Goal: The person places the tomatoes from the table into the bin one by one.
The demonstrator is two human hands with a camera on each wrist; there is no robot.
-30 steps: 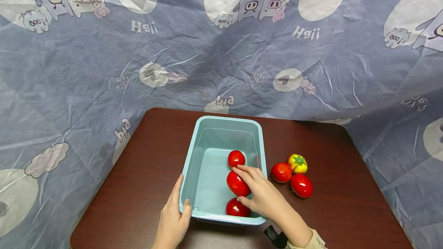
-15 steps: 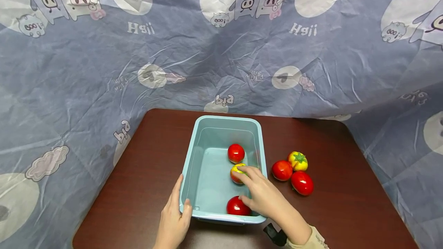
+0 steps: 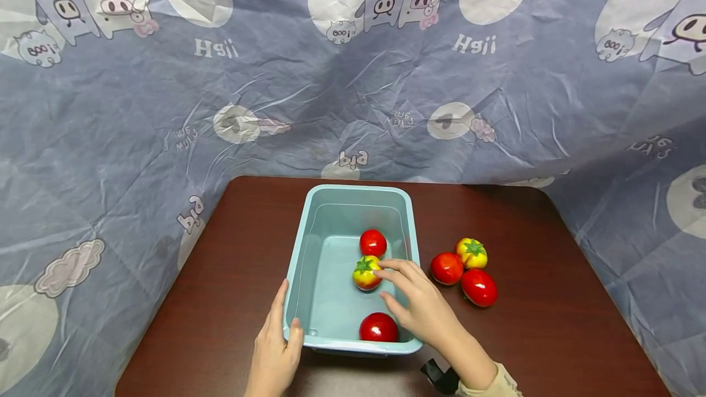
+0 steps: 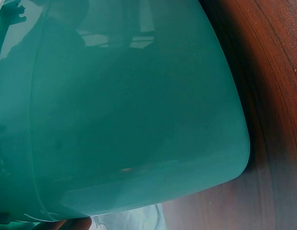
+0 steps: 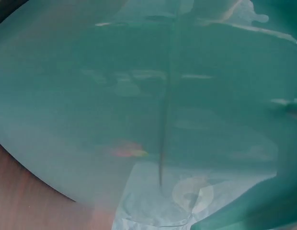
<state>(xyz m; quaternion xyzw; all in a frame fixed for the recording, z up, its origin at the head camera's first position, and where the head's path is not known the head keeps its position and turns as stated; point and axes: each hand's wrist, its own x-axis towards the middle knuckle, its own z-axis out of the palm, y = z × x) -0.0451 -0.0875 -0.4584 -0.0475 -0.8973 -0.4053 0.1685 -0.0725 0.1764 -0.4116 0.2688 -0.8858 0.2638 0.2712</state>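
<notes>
One left hand (image 3: 277, 345) grips the tub (image 3: 358, 188); the right hand (image 3: 421, 304) spreads loose fingers (image 3: 399, 266) at a yellow-red tomato (image 3: 364, 274).

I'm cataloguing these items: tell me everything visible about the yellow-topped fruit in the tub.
The yellow-topped fruit is round and glossy, perhaps plastic, its yellow shading to red lower down, with a green leafy cap facing mostly upward. It sits in the pale blue tub, with a red fruit just beyond it and a second red fruit nearer the front. The fingers of the right hand are at its right side; contact is hard to tell.
</notes>
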